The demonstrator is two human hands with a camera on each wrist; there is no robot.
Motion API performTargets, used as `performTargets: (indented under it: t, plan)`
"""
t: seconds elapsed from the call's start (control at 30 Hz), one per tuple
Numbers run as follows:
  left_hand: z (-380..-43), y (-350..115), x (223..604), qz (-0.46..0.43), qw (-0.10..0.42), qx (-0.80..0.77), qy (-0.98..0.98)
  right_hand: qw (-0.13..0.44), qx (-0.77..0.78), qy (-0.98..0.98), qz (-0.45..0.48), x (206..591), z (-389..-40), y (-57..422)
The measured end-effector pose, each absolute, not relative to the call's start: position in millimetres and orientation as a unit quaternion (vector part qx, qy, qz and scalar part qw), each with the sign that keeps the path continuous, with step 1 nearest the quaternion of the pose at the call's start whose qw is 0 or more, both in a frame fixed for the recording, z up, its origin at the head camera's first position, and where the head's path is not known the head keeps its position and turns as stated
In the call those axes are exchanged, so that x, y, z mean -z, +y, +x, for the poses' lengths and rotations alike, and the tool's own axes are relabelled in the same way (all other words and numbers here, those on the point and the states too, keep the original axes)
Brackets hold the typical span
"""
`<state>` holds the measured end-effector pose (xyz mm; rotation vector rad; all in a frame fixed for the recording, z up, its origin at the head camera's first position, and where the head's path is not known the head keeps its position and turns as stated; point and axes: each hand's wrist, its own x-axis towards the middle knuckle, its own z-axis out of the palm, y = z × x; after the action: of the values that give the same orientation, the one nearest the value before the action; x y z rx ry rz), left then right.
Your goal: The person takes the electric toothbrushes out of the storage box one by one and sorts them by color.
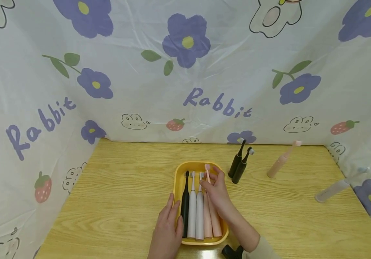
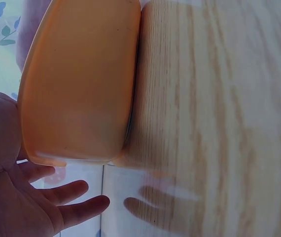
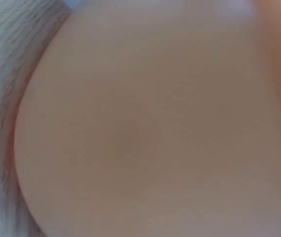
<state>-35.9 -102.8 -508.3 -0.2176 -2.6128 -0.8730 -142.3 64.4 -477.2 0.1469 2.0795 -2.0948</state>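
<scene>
A yellow tray (image 1: 179,180) on the table holds several electric toothbrushes lying side by side. From left to right these are a black toothbrush (image 1: 185,212), two white toothbrushes (image 1: 192,212), and two pink ones. My right hand (image 1: 218,192) pinches the rightmost pink toothbrush (image 1: 216,223) near its neck, inside the tray. Part of the other pink toothbrush (image 1: 208,225) is hidden by that hand. Against the tray's left side rests my left hand (image 1: 167,228), its fingers extended. The left wrist view shows the tray's outer wall (image 2: 81,84) beside the spread fingers. The right wrist view is mostly blurred.
Two black toothbrushes (image 1: 240,171) stand upright to the right of the tray. Farther right stand a pink toothbrush (image 1: 277,166) and a white toothbrush (image 1: 331,190). A black object (image 1: 229,251) shows by the right sleeve. A patterned cloth (image 1: 133,90) hangs behind the table.
</scene>
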Motion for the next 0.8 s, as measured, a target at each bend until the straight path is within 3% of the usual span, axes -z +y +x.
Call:
performTargets:
  t: [0.37,0.8]
  plan:
    - [-37,-102,511,-0.075,0.202,0.308,-0.927,0.200,0.676,0.704,-0.084,463,-129,92]
    - [-38,-103,512,-0.062,0.176,0.309,-0.932,0.200,0.570,0.773,-0.195,453,-117,114]
